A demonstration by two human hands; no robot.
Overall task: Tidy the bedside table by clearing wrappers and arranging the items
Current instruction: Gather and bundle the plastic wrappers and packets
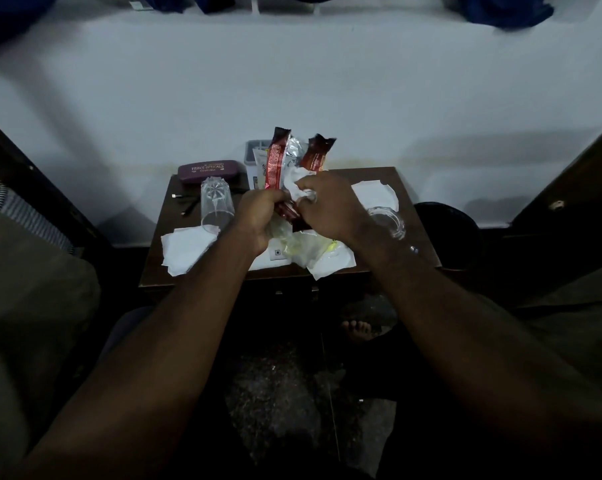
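The bedside table (pixel 410 216) is dark brown against a pale grey-white wall (pixel 292 81); above its middle are a red wrapper (pixel 274 161) with pale print, a brown-and-red wrapper (pixel 318 154) to its right, silver foil (pixel 294 150) between them and a crumpled white tissue (pixel 294 185). At far left the spectacle case (pixel 208 171) is purple with pale lettering, the tumbler (pixel 216 202) beside it clear with a cut star pattern on its base, the cable (pixel 190 204) black, and the near-left napkin (pixel 185 251) and far-right napkin (pixel 372 197) white. The cloth (pixel 26 213) at the left edge is grey-and-white striped, the bin (pixel 448 233) at right black.
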